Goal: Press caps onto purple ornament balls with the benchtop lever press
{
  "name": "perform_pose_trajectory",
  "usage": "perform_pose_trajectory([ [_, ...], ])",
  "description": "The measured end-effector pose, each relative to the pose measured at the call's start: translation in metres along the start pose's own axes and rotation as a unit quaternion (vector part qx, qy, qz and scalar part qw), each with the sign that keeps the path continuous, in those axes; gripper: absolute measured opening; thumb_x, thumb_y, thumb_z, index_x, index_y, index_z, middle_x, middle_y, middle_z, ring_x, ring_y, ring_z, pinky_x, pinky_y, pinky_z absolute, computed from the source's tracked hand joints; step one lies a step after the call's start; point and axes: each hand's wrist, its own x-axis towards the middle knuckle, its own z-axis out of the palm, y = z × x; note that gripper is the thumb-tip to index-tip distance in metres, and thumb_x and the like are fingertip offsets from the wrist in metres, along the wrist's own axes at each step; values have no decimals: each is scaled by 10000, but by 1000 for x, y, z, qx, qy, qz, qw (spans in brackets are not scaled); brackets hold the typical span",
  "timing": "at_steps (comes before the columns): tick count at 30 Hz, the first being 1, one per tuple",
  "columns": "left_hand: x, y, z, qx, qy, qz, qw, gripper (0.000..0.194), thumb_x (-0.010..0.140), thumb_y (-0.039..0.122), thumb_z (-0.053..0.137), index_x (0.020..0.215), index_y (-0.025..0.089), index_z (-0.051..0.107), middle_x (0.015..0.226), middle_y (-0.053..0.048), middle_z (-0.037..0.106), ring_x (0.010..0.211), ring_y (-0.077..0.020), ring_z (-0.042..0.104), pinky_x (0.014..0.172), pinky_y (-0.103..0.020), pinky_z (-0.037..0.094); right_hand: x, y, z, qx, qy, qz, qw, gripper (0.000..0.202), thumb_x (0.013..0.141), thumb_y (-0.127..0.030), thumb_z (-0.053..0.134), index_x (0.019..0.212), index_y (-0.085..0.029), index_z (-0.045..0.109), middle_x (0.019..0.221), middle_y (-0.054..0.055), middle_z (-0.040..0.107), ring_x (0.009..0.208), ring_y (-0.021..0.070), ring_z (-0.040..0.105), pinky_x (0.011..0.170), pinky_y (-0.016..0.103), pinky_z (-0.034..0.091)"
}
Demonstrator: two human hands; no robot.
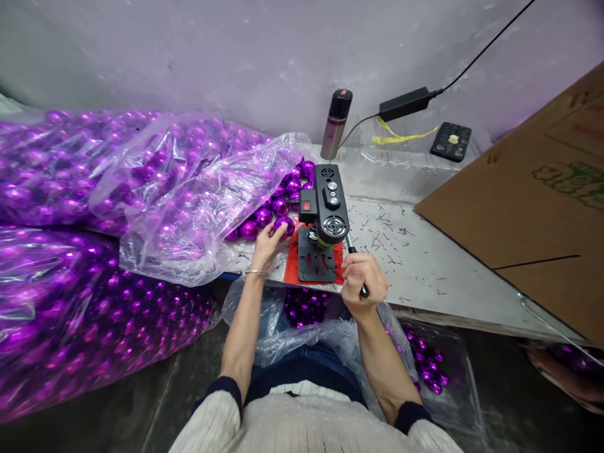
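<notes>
The fingers of your left hand (pixel 267 247) pinch one purple ball (pixel 286 221), thumb on its upper side, just left of the machine (pixel 332 207) and above the tabletop (pixel 427 270). The fingers of your right hand (pixel 365 282) are curled around the lever (pixel 350 241) on the machine's right side, out by the tabletop's front edge. So you have one ball in hand; whether it is finished cannot be told, since nothing on its surface shows clearly.

The machine's base plate (pixel 307 269) stands near the front edge, partly covering a red sheet (pixel 293 264). Any ball under the machine's head is hidden.

Just beyond your left fingers, loose balls (pixel 263 217) lie close together at the mouth of a clear bag (pixel 189 195), which reaches along the tabletop's left part; judging by their place, these are the ones left to handle. A second full sack (pixel 85 327) lies below it, so much seems left there too.

Below the front edge, more balls (pixel 306 307) sit in plastic by your lap, and a small group (pixel 430 371) lies further right; these may be done ones. Dark scraps (pixel 376 240) strewn right of the machine suggest a good deal of work is behind you.
</notes>
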Motion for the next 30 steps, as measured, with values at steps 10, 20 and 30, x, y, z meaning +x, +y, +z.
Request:
perform_pose_trajectory([
  [10,-55,-58,21,-16,-52,54,997,512,812,435,805,1215,175,626,1182,-110,770,1096,-234,738,1017,-401,568,17,-7,-2,0,-5,8,1000,266,951,-102,487,714,-221,498,639,-19,578,609,119,561,561,266,400],
  [20,-54,-58,35,235,-34,200,951,585,774,413,864,1272,205,640,1142,-102,757,1072,-288,707,1021,-468,514,17,-7,-6,-10,-26,-7,1000,259,955,-122,480,718,-224,502,656,-10,604,607,119,580,539,261,423],
  [30,-59,-64,36,230,-54,260,936,590,827,456,816,1312,204,593,1243,-125,718,1167,-288,688,1019,-444,542,9,-2,-5,-15,-22,-7,1000,244,952,-136,487,729,-224,533,649,-6,613,597,123,582,536,266,425],
])
